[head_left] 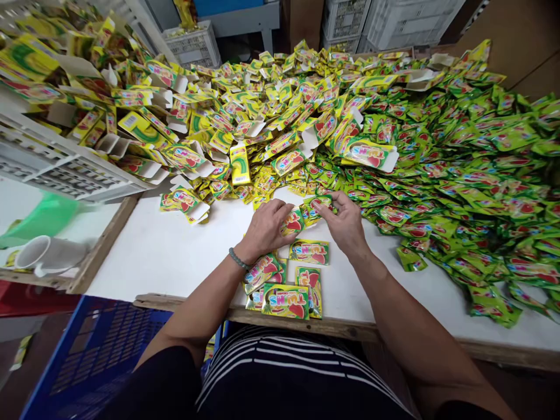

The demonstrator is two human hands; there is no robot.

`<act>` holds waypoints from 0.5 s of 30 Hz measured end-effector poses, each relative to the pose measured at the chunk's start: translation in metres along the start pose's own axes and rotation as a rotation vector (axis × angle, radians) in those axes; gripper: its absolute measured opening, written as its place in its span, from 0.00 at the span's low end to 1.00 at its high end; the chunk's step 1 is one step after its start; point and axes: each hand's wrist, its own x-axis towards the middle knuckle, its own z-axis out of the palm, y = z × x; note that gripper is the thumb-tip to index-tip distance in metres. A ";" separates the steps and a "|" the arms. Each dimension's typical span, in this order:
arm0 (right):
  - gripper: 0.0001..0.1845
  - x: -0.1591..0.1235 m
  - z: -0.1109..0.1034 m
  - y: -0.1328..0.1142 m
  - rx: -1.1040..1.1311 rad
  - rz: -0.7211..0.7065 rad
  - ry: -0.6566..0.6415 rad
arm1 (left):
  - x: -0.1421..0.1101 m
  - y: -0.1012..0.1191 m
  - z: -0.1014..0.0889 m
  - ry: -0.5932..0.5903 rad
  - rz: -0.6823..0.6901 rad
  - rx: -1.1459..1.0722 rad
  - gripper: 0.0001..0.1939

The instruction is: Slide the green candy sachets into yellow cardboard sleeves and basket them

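My left hand [266,226], with a bead bracelet on the wrist, rests on the white table [166,256], its fingers curled on a green and yellow sachet [294,221]. My right hand [345,220] pinches several sachets [318,205] just beside it. Both hands work at the near edge of a huge heap of sachets [459,175]. A small pile of the same sachets [286,289] lies flat near the table's front edge, under my left wrist. Folded yellow cartons [240,163] are heaped at the back left.
A white plastic crate [65,169] full of cartons stands at the left. Below it lie a green scoop [41,219] and a white cup [39,254]. A blue crate [96,350] sits by my left knee. More white crates [394,23] stand behind the table.
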 end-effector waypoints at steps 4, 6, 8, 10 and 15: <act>0.17 -0.001 0.004 0.000 0.024 -0.006 -0.001 | -0.001 0.006 0.000 -0.004 -0.022 -0.029 0.27; 0.16 -0.003 0.006 0.003 0.009 0.016 -0.027 | -0.002 0.007 -0.001 0.017 -0.084 -0.092 0.28; 0.15 -0.006 0.008 0.005 -0.017 0.045 -0.054 | -0.002 0.007 0.000 0.046 -0.154 -0.187 0.28; 0.16 -0.008 0.010 0.007 -0.043 0.069 -0.072 | -0.002 0.007 0.001 0.059 -0.230 -0.325 0.27; 0.15 -0.008 0.012 0.005 0.019 0.066 -0.067 | -0.001 0.006 0.006 -0.084 -0.436 -0.994 0.25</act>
